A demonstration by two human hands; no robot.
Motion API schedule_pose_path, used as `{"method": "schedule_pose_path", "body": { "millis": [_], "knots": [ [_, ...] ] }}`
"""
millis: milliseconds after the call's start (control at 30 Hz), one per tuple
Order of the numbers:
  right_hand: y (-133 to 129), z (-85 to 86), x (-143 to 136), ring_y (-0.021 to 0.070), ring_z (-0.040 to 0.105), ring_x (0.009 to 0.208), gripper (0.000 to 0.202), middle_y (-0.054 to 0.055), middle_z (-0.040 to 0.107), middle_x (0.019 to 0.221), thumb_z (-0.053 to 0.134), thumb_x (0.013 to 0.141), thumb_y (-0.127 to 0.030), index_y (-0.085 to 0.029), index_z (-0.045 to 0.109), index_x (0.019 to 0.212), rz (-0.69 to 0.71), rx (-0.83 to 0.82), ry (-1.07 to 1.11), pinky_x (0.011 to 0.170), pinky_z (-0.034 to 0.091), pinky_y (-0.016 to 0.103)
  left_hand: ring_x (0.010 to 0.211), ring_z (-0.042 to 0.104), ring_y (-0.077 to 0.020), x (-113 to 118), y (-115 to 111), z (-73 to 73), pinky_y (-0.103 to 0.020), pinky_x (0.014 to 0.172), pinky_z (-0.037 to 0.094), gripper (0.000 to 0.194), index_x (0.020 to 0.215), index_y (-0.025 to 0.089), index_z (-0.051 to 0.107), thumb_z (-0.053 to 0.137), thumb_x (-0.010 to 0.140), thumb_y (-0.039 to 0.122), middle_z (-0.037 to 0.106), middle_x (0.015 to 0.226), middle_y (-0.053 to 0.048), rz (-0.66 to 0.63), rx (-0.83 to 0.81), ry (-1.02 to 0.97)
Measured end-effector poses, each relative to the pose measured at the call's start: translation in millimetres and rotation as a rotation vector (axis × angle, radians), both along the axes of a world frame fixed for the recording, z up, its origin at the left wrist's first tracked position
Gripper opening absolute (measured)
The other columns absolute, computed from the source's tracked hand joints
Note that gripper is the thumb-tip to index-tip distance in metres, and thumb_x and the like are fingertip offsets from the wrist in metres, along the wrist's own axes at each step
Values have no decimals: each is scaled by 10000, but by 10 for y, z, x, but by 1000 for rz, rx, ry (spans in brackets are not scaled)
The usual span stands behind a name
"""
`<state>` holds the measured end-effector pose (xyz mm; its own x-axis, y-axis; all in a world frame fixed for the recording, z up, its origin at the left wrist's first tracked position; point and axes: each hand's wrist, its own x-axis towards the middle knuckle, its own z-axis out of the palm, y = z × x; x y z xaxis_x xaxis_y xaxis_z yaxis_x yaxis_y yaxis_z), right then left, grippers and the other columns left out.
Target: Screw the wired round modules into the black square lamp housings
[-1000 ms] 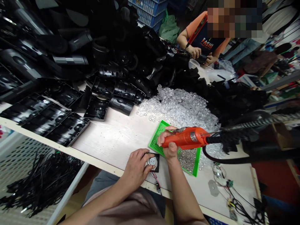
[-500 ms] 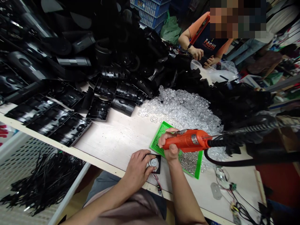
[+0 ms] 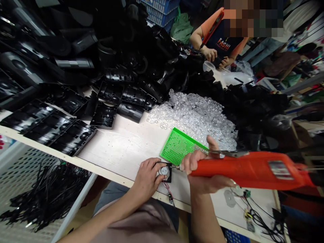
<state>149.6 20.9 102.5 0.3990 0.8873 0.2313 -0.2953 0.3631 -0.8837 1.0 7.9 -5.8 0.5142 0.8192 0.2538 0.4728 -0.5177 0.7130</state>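
My left hand (image 3: 149, 173) is closed round a small round grey motor (image 3: 163, 170), which sits on a square black plate (image 3: 169, 173) near the table's front edge. Red and dark wires (image 3: 167, 187) hang from the motor toward me. To the right, my right hand (image 3: 199, 165) grips an orange power screwdriver (image 3: 235, 167), lying nearly level with its tip pointing left toward the black plate. Behind it, a green tray (image 3: 174, 145) holds small metal screws (image 3: 183, 145), partly hidden by my right hand.
Clear plastic discs (image 3: 197, 113) are heaped behind the tray. Black housings (image 3: 63, 131) cover the left and back. A white basket of black cables (image 3: 48, 192) stands below left. A flat grey plate (image 3: 230, 198) and wires lie right. A person (image 3: 222, 40) works across the table.
The orange screwdriver has swung down and toward me, from above the tray to beside the motor, its tip now pointing at the black plate. My left hand keeps its hold.
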Motion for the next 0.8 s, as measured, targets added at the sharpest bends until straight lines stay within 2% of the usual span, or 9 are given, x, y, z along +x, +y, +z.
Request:
{"method": "schedule_pose_path", "body": {
  "millis": [133, 267, 567, 800],
  "knots": [
    [-208, -145, -97, 99, 351, 326, 843, -95, 468, 475, 657, 580, -783, -274, 518, 1237, -8, -70, 16, 353, 330, 241, 1087, 534, -244, 4, 0, -7, -408, 897, 440, 253, 1159, 227, 567, 553, 906, 241, 589, 1152, -84, 4, -11, 1],
    [-256, -314, -137, 98, 364, 353, 853, -96, 469, 498, 652, 589, -782, -279, 490, 1257, -41, -85, -17, 372, 354, 237, 1083, 540, -246, 9, -3, -9, -407, 891, 443, 247, 1154, 228, 571, 545, 909, 246, 592, 1145, -85, 9, 1, -5],
    [-201, -285, -152, 91, 361, 352, 786, -99, 453, 518, 643, 627, -761, -278, 496, 1231, 3, -36, -59, 364, 344, 232, 1096, 539, -240, 9, 2, -7, -398, 904, 441, 254, 1147, 234, 568, 577, 894, 241, 597, 1154, -76, 6, 2, 3],
    [-207, -333, -163, 99, 367, 360, 727, -93, 456, 524, 654, 628, -748, -284, 527, 1172, 15, -44, -42, 371, 345, 238, 1096, 539, -240, 4, 9, 15, -395, 903, 439, 250, 1142, 230, 564, 577, 892, 228, 597, 1152, -78, -1, 1, 2]
  ]
}}
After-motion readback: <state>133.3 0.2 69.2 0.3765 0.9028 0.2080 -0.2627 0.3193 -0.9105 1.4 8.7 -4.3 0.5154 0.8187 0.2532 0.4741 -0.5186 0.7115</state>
